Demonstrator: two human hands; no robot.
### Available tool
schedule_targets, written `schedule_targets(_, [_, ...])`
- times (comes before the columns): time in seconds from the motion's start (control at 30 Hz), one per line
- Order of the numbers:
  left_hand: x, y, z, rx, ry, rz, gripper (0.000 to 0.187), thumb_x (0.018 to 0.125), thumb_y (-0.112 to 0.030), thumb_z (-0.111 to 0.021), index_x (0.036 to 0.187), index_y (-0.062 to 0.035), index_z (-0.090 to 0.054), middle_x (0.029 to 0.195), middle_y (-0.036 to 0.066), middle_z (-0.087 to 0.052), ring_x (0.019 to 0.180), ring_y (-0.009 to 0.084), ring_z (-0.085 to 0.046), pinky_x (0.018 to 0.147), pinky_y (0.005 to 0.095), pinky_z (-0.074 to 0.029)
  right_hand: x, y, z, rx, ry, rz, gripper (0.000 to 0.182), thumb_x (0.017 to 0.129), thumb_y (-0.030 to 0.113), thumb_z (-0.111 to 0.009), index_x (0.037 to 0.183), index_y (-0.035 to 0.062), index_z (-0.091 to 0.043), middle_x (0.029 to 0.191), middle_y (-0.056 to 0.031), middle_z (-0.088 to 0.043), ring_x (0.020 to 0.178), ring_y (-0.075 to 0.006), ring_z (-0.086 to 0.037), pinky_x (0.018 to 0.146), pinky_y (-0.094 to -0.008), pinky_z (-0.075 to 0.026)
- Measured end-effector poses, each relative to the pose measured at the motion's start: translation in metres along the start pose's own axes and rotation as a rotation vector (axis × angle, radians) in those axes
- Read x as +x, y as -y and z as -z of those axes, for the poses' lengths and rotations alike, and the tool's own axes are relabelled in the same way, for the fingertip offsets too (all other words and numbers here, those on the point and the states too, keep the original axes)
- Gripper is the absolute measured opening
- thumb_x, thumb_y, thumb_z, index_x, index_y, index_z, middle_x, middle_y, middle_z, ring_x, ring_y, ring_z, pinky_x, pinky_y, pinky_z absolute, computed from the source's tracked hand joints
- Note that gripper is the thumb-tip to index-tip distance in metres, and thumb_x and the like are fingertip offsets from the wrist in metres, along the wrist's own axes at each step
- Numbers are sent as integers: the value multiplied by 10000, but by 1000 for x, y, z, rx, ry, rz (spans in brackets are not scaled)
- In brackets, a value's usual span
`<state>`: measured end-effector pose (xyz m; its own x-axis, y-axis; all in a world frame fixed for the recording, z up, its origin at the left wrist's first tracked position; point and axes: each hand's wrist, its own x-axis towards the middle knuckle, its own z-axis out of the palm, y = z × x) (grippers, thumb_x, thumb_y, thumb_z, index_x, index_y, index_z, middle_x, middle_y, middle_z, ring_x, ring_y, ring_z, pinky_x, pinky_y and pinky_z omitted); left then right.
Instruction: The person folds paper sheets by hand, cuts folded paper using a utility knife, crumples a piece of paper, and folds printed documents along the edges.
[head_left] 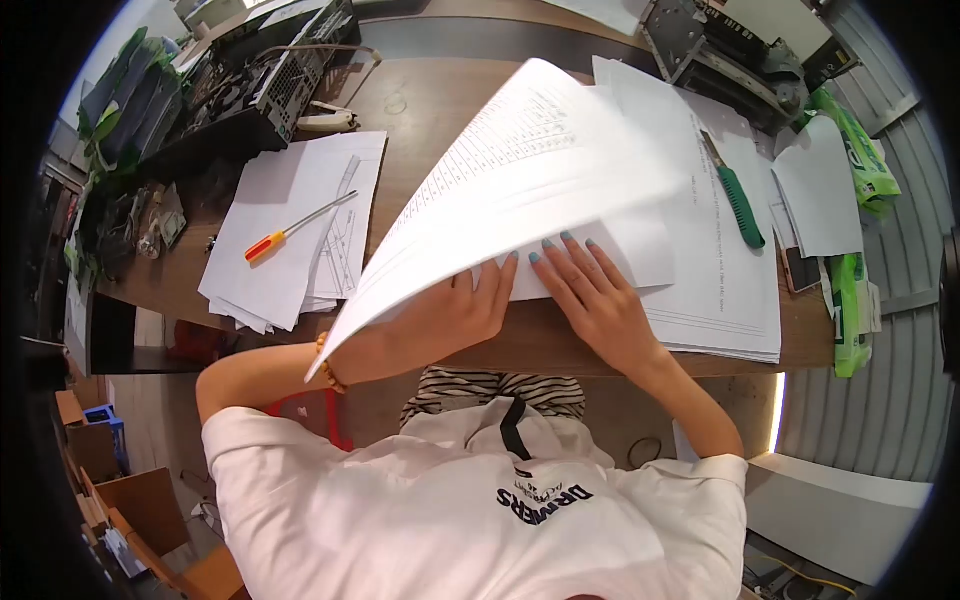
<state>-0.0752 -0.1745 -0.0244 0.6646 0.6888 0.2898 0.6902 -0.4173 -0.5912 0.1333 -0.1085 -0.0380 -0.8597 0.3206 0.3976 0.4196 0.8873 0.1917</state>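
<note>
A large printed sheet of paper (pixel 500 165) is raised and curled over my left hand and forearm. My left hand (pixel 465 305) lies under its lower edge, partly hidden, with the fingers I can see stretched out toward the page beneath. Beside it, my right hand (pixel 595 285) rests flat with fingers spread on a white sheet (pixel 640 245) near the table's front edge. Neither hand shows a grip on anything. To the right is a stack of printed papers (pixel 730 300), on which lies a green-handled knife (pixel 740 205).
At left, a screwdriver (pixel 268 245) lies on another paper pile (pixel 240 205). Behind that stand an opened computer case (pixel 270 105) and a stapler-like beige tool (pixel 328 120). A metal device (pixel 720 60) is at back right. A phone (pixel 800 270) and green packages (pixel 850 310) line the right edge.
</note>
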Motion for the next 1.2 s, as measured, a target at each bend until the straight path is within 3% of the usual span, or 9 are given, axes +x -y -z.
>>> schedule_targets(0.03, [-6,-1,3,22,98,8,422,734,-172,-579,1131,-29,-561,1023,123,-584,615,136,-524,582,254,-439,-1,-3,-4,81,10,7,401,766,67,-509,1164,23,-502,1180,-134,-519,1090,-284,-512,930,-412,-405])
schedule_targets(0.07, [-11,1,3,15,106,11,422,734,-172,-579,1131,-29,-561,1023,123,-584,615,136,-524,582,254,-439,-2,-6,-5,90,16,10,401,766,67,-509,1164,23,-502,1180,-134,-519,1090,-284,-512,930,-412,-405])
schedule_targets(0.13, [-21,4,2,-224,129,199,498,762,-358,-588,1145,-43,-541,1168,130,-517,933,226,-543,821,366,-429,-5,-13,-2,173,82,4,387,753,59,-525,1137,10,-514,1153,-131,-535,1093,-274,-511,922,-416,-413])
schedule_targets(0.17, [-28,10,3,-348,237,268,629,729,-515,-576,1182,-83,-510,1283,121,-425,1169,277,-406,984,444,-294,-6,-15,-2,195,87,2,376,744,47,-535,1116,-1,-523,1138,-135,-544,1083,-273,-520,913,-418,-423])
schedule_targets(0.33, [-51,31,4,-557,297,328,649,730,-527,-567,1247,-150,-457,1340,126,-355,1212,304,-368,1022,489,-235,-5,-17,1,245,84,-33,342,745,33,-553,1084,-3,-533,1122,-140,-551,1064,-291,-533,894,-425,-441])
schedule_targets(0.63, [-59,30,-10,-573,232,307,603,756,-454,-595,1245,-129,-457,1279,150,-434,1181,302,-423,973,510,-313,-1,-18,2,309,43,-94,276,755,28,-573,1028,1,-547,1092,-143,-565,1027,-299,-556,868,-429,-459])
schedule_targets(0.9, [-57,30,-18,-599,68,220,340,740,-125,-660,1065,-98,-564,1138,96,-557,1087,250,-522,911,443,-420,2,-15,7,361,-30,-117,290,678,26,-638,963,20,-585,1029,-130,-559,923,-279,-561,779,-372,-492])
schedule_targets(1.13, [-59,32,-25,-683,24,204,299,731,-80,-659,1021,-126,-601,1105,82,-579,1049,242,-549,895,428,-442,0,-6,5,366,-21,-158,316,639,75,-681,946,48,-611,936,-89,-523,862,-245,-528,707,-339,-465])
schedule_targets(1.2, [-58,33,-28,-918,-46,264,306,741,-65,-649,1037,-125,-603,1115,81,-578,1055,249,-546,905,418,-440,4,-2,2,374,-49,-121,301,655,92,-665,951,66,-617,957,-87,-527,879,-247,-522,727,-362,-459])
